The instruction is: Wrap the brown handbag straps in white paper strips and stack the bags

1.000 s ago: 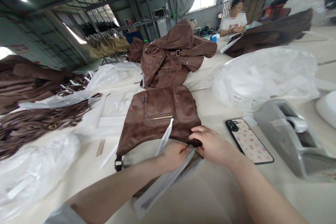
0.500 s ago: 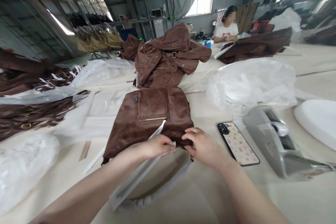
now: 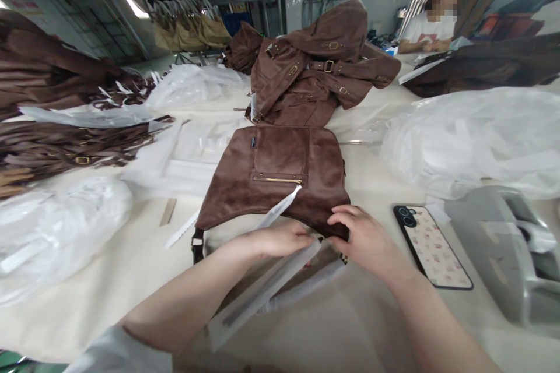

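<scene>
A brown leather handbag lies flat, its strap side toward me. It has a brass zip pocket with a twisted white paper strip tied to the puller. My left hand is closed at the bag's near edge, fingers pinched on the end of a translucent white wrapping strip. My right hand grips the bag's near right corner, fingers on top and thumb underneath. The strap below is partly covered in white wrapping; the fingertips of my left hand are partly hidden.
Beyond the bag sits a heap of brown bags. A phone and a grey tape dispenser lie on the right. Clear plastic bags bulge on both sides. Brown straps are piled left. A person sits at the far right.
My view has shifted, so everything sits further right or lower or higher in the picture. The left hand stays at the bag's edge with the strip; the right hand keeps its hold on the corner.
</scene>
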The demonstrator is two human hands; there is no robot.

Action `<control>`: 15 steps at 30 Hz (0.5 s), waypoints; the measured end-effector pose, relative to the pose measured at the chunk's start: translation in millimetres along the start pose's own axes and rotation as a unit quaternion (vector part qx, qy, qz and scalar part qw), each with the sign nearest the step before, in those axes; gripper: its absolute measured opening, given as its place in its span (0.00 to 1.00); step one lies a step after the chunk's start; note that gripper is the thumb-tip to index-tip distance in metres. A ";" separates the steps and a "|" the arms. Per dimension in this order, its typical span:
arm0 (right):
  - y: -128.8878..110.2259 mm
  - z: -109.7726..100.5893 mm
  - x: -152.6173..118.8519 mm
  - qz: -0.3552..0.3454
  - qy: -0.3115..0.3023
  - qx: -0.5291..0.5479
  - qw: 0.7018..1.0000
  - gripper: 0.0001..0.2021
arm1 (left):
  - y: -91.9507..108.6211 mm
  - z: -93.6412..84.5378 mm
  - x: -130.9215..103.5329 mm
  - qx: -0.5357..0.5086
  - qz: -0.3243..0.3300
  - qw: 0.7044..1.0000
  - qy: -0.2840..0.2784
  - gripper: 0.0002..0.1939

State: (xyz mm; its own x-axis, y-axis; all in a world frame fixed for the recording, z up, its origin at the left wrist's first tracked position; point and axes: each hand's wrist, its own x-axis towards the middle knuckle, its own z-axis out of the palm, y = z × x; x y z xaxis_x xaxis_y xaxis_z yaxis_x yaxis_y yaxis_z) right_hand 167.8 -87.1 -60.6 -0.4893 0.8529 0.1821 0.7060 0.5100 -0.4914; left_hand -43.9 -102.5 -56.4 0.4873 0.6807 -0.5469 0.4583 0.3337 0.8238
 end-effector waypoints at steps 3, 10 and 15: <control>-0.7 1.3 0.7 0.006 0.003 -0.002 1.000 0.10 | 2.6 -15.8 -9.5 0.158 0.022 0.987 0.012 0.20; -0.8 2.3 0.7 0.014 -0.001 -0.004 1.000 0.10 | 0.2 -20.4 -8.1 0.201 0.062 0.977 -0.022 0.21; 1.1 3.9 1.1 0.014 -0.003 0.001 1.000 0.10 | -0.5 -16.3 -2.9 0.192 0.071 0.978 0.030 0.22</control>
State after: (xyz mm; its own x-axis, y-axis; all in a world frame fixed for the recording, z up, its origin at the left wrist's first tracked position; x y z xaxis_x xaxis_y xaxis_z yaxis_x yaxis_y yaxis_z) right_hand 166.1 -86.1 -64.3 -0.4720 0.8663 0.1637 0.7188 0.4856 -0.4975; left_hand -57.7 -94.0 -52.9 0.5279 0.7429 -0.4117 0.6401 -0.0293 0.7677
